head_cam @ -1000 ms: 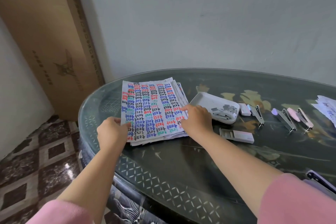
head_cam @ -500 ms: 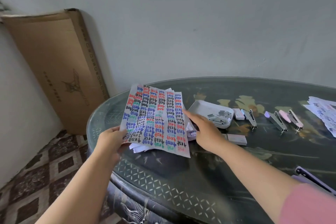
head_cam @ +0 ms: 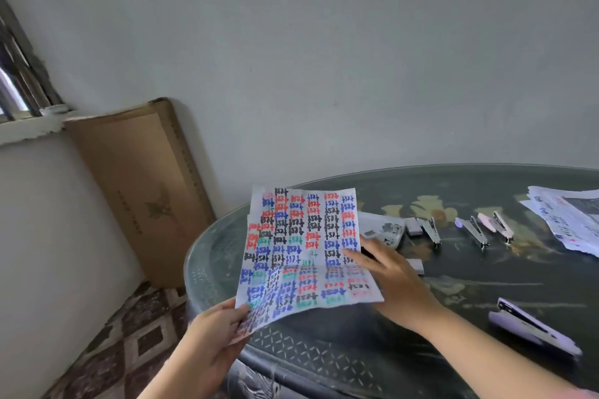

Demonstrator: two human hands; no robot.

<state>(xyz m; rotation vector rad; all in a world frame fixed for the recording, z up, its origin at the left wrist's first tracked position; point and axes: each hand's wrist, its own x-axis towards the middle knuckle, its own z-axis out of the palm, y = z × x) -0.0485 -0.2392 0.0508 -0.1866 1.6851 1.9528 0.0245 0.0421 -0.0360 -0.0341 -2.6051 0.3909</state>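
A sheet of paper (head_cam: 301, 246) covered with rows of coloured handwritten words is lifted off the round dark glass table (head_cam: 453, 317). My left hand (head_cam: 217, 330) pinches its lower left corner, which curls over. My right hand (head_cam: 389, 275) reaches in from the right with fingers extended under the sheet's right edge, touching it. The rest of the paper pile is hidden behind the raised sheet.
A white tray (head_cam: 385, 230) of staple strips, a small staple box (head_cam: 413, 225), three small staplers (head_cam: 473, 230) and a second paper pile (head_cam: 570, 220) lie at the back right. A lilac stapler (head_cam: 534, 330) lies front right. A cardboard box (head_cam: 142, 185) leans on the wall.
The top sheet has risen from the pile and now stands nearly upright in my left hand. My right hand slid from the pile's edge to beneath the sheet. The view has tilted upward.
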